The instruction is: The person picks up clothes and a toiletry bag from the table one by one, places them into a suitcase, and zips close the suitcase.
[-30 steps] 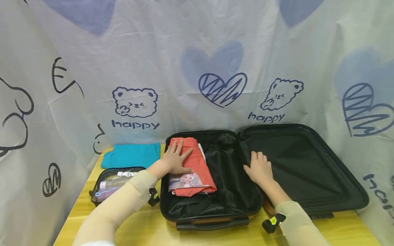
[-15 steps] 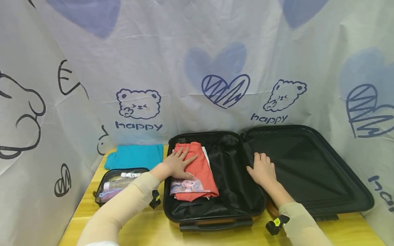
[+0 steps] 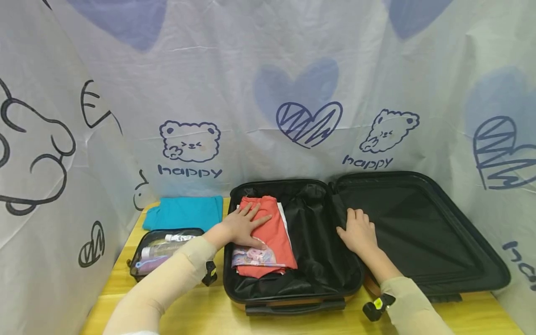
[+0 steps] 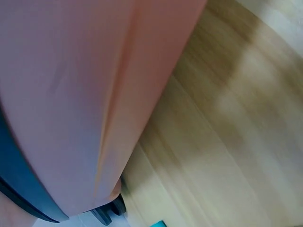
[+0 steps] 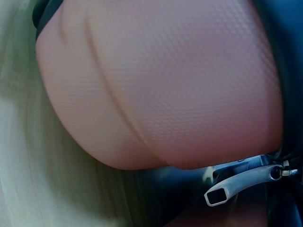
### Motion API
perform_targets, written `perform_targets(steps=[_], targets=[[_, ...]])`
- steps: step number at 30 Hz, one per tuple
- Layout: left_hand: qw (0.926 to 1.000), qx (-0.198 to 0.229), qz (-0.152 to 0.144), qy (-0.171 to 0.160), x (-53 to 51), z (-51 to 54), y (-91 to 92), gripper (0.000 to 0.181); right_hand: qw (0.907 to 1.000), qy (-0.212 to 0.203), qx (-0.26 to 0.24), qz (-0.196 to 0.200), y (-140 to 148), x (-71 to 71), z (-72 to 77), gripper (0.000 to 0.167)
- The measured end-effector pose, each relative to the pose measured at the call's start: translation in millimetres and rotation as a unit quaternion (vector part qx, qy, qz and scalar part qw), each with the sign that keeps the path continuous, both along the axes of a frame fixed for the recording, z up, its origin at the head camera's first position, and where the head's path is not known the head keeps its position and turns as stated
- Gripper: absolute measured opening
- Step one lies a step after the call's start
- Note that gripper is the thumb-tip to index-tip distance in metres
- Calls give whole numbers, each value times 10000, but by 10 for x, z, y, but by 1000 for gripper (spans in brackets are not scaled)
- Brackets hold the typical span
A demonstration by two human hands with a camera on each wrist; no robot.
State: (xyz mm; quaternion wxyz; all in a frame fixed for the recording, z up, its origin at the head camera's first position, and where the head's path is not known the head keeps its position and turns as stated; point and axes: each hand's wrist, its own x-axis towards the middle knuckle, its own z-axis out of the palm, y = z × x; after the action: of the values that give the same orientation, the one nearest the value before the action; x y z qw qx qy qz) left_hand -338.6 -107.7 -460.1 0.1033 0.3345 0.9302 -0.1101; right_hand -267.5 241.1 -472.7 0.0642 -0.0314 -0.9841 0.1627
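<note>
A black-lined suitcase (image 3: 311, 228) lies open on the table, its lid half (image 3: 418, 223) folded out to the right. In the left side of the suitcase is a folded red garment (image 3: 274, 235) with a printed patch, and white cloth shows at its edge. My left hand (image 3: 242, 228) rests on this garment with fingers spread. My right hand (image 3: 358, 232) rests on the dark edge where the two halves meet; whether it grips anything is unclear. Both wrist views show the pinkish suitcase shell (image 4: 71, 104), and the right one also a metal zipper pull (image 5: 241, 184).
A clear toiletry case (image 3: 157, 251) with bottles and tubes stands left of the suitcase, partly behind my left forearm. Behind it lies a folded blue cloth (image 3: 190, 211). A printed curtain (image 3: 251, 153) hangs at the back of the wooden table (image 3: 201, 307).
The red garment has slid slightly toward the suitcase's front, with my left hand on it. My right hand keeps its place. The head view has shifted a little.
</note>
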Motion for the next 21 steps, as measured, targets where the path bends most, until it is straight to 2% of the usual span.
perform_targets(steps=[7, 12, 16, 21], targets=[[9975, 686, -9, 196, 20, -52, -32, 92, 10000, -16, -32, 21, -7, 7, 24, 69], [9923, 1116, -150, 520, 62, -78, -61, 86, 10000, -58, -16, 48, -24, 30, 8, 69], [9826, 1609, -294, 879, 78, -103, -50, 81, 10000, -47, -19, 55, -11, 46, 6, 69], [9695, 2138, -169, 1183, 81, -103, -57, 73, 10000, 23, -16, 52, -5, 34, 3, 69]])
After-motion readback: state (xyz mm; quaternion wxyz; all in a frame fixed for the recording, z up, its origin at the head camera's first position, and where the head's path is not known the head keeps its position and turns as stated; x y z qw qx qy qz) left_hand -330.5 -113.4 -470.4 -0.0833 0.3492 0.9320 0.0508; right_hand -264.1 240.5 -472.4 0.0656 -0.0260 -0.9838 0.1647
